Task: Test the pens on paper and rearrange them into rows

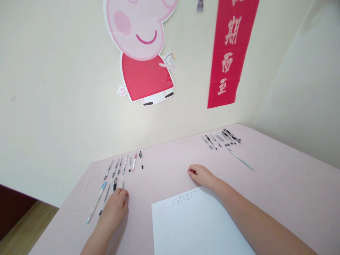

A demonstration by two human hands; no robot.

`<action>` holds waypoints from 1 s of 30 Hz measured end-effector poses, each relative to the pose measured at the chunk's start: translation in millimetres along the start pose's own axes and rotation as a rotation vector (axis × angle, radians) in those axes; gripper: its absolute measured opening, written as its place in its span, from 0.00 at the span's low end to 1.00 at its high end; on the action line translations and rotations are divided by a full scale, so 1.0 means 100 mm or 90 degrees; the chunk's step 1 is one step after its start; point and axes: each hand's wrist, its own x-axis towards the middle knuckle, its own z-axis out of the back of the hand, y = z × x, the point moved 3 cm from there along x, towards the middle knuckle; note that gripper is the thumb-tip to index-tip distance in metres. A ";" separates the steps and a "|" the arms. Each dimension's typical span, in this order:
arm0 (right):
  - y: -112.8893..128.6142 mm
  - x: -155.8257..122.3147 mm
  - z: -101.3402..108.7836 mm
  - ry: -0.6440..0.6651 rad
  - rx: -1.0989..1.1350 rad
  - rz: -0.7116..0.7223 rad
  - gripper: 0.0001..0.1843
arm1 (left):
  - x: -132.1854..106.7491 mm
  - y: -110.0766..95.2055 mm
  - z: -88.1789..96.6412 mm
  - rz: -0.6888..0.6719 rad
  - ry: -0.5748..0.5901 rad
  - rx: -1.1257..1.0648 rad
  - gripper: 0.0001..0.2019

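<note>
My left hand (114,207) rests on the pink table (164,159) beside a group of pens (124,164) at the left; its fingers are curled over a pen near the row's front end. My right hand (202,175) lies on the table just past the top edge of a white sheet of paper (196,226), fingers closed in a loose fist; whether it holds anything is hidden. The paper carries a few small marks near its top.
A second row of pens (221,139) lies at the far right by the wall, with one long pen (240,159) apart from it. A cartoon pig cutout (145,53) and a red banner (230,53) hang on the wall. The table's left edge drops to a wooden floor (23,230).
</note>
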 end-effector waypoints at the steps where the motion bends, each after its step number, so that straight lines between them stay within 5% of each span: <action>1: 0.00 0.00 0.00 -0.002 0.001 0.002 0.10 | 0.00 0.00 0.00 0.000 0.000 0.001 0.11; 7: -0.04 0.02 0.07 -0.028 -0.002 -0.003 0.11 | 0.00 0.02 0.01 0.003 -0.002 0.006 0.10; 13: -0.49 0.19 0.49 -0.172 -0.118 -0.165 0.12 | -0.02 -0.04 0.04 -0.052 -0.063 0.026 0.11; 20: -0.94 0.46 0.86 -0.215 -0.268 -0.306 0.17 | -0.06 -0.40 -0.05 -0.169 -0.101 -0.066 0.12; 30: -0.96 0.63 0.78 -0.148 -0.280 -0.340 0.18 | -0.09 -0.96 -0.06 -0.268 -0.034 -0.153 0.13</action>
